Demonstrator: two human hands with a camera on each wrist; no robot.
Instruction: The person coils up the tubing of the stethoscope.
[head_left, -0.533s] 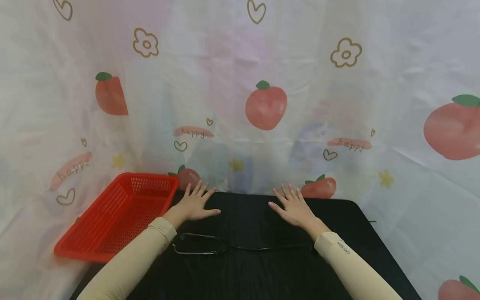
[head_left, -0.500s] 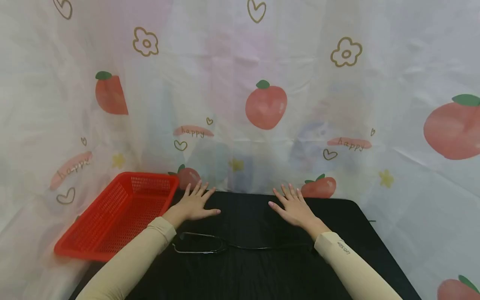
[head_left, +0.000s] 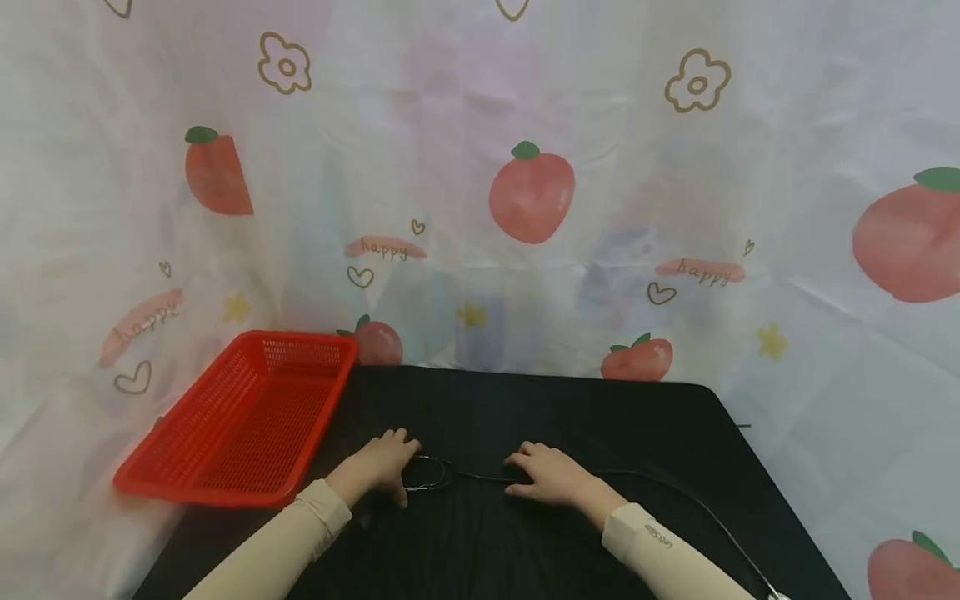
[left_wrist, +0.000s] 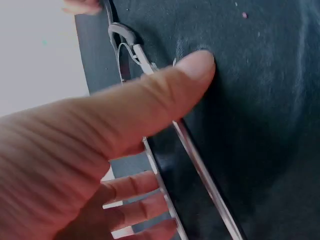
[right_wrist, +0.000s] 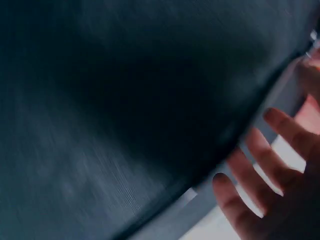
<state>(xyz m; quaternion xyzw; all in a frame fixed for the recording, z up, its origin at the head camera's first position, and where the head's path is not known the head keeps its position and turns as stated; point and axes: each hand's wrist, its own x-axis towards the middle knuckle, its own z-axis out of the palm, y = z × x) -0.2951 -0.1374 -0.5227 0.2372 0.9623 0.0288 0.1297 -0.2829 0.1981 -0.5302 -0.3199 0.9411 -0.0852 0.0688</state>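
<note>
A stethoscope [head_left: 480,477] with black tubing and two metal ear tubes lies across the black table. Over its ear-tube end is my left hand [head_left: 377,468]. In the left wrist view the thumb [left_wrist: 165,95] crosses above one metal tube [left_wrist: 202,172], and the other fingers [left_wrist: 135,207] reach along the second tube. My right hand [head_left: 553,477] is over the tubing, its fingers [right_wrist: 250,182] extended beside it in the right wrist view, with the thumb side partly cut off. At the front right edge of the head view, a pale end piece [head_left: 777,596] is only partly in frame.
A red plastic basket [head_left: 300,339] with perforated walls stands at the table's left edge, beside my left forearm. Behind the black table [head_left: 637,417] hangs a pale curtain [head_left: 450,167] printed with peaches, flowers and hearts.
Both hands have drawn back from the table's far side to the stethoscope. Its tubing, earlier partly behind the right arm, now shows running to the front right. The view has tipped slightly down.
</note>
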